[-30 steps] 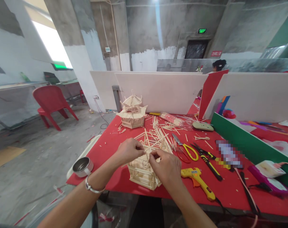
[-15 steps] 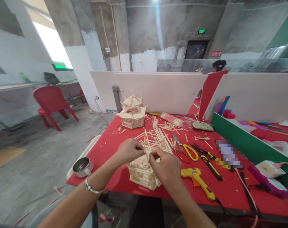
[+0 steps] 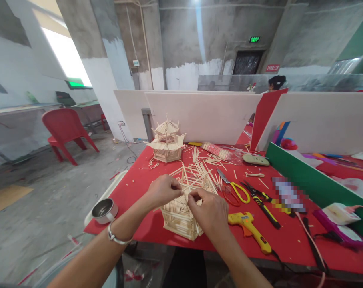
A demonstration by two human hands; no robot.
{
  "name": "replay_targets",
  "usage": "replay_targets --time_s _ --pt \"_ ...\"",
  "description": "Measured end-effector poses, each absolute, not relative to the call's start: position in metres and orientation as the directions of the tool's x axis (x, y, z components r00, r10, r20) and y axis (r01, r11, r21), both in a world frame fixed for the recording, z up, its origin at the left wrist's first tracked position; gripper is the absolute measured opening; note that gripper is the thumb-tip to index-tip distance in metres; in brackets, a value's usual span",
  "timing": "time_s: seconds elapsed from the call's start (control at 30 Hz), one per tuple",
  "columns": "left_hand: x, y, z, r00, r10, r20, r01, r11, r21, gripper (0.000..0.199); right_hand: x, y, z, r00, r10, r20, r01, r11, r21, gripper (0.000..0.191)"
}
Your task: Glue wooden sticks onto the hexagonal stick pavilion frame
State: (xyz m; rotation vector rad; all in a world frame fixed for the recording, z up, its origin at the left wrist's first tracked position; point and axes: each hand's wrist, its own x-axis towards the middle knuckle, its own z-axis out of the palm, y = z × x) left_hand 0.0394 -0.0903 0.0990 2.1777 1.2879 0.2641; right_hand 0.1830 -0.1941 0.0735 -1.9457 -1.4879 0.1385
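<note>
A many-sided model built of thin wooden sticks (image 3: 179, 225) stands at the table's front edge, with upright and slanting sticks on its far side. My left hand (image 3: 165, 189) is over its left top, thumb and fingers pinched at a stick near the centre. Opposite it, my right hand (image 3: 210, 208) pinches at the same central spot from the right. Both sets of fingertips are closed on what looks like one thin wooden stick, largely hidden by them. A finished-looking stick pavilion (image 3: 167, 140) with two roofs stands farther back on the left.
Loose sticks (image 3: 211, 160) are strewn behind the model. To the right lie yellow-handled scissors (image 3: 240, 192), pliers (image 3: 264, 208), a yellow glue gun (image 3: 249, 230) and cables. A metal cup (image 3: 104, 211) sits at the left edge. A green divider (image 3: 313, 188) borders the right; white boards (image 3: 202, 116) stand behind.
</note>
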Motion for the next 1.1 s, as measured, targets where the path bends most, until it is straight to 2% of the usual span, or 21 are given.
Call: replay_targets --time_s 1.1 --pt "0.0401 -0.0912 0.1009 0.502 0.856 -0.127 0.744 -0.352 0.567 0.018 0.1824 -0.1951 0.0728 0.344 0.887 0.308 0.821 -0.126 -0.556 0.014"
